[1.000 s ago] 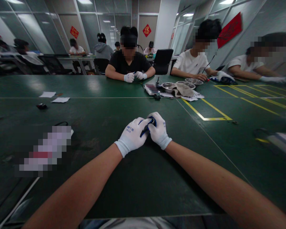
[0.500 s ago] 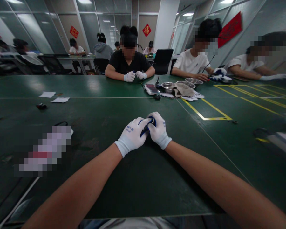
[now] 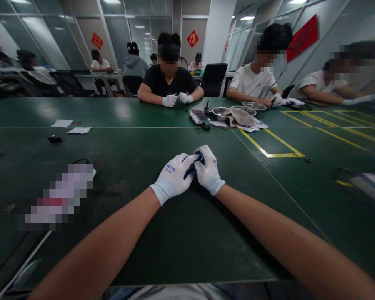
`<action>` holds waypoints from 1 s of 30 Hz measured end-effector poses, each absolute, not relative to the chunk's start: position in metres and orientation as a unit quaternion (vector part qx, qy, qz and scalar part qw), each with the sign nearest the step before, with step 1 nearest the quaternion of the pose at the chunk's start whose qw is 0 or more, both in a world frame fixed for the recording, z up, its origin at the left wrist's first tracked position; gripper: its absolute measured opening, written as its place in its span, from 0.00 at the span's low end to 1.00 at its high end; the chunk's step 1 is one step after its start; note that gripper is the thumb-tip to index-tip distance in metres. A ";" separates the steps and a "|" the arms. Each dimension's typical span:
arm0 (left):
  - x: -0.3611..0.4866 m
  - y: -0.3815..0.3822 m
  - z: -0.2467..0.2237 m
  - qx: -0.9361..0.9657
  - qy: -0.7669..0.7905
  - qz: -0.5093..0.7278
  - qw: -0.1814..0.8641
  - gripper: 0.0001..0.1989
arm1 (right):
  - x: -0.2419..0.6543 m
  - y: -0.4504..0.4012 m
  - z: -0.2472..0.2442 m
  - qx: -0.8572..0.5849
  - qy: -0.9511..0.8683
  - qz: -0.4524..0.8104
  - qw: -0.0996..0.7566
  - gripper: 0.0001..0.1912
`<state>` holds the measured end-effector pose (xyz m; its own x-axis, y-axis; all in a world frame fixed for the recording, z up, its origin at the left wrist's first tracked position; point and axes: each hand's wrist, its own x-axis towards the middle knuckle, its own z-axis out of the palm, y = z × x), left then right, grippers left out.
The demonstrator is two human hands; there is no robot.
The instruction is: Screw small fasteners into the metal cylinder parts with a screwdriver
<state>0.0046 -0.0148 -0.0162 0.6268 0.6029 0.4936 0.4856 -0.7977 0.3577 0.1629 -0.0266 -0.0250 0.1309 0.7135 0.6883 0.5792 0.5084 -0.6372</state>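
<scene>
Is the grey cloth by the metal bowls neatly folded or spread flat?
Neither: the grey cloth lies rumpled, with uneven edges and raised creases, beside the metal bowls.

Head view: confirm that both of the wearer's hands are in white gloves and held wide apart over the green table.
Not wide apart: the head view shows the left hand and right hand held together. Both are in white gloves over the green table.

A small dark object (image 3: 201,158) — mostly hidden — is held between left hand (image 3: 176,175) and right hand (image 3: 208,170).
</scene>
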 end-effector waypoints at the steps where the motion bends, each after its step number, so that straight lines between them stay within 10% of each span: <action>1: 0.005 -0.015 -0.016 0.897 0.302 0.308 0.095 0.27 | 0.163 -0.027 -0.025 -0.491 -0.656 0.057 0.570 0.06; 30: 0.005 -0.016 -0.017 0.894 0.271 0.339 0.108 0.22 | 0.164 -0.028 -0.028 -0.477 -0.662 0.035 0.578 0.04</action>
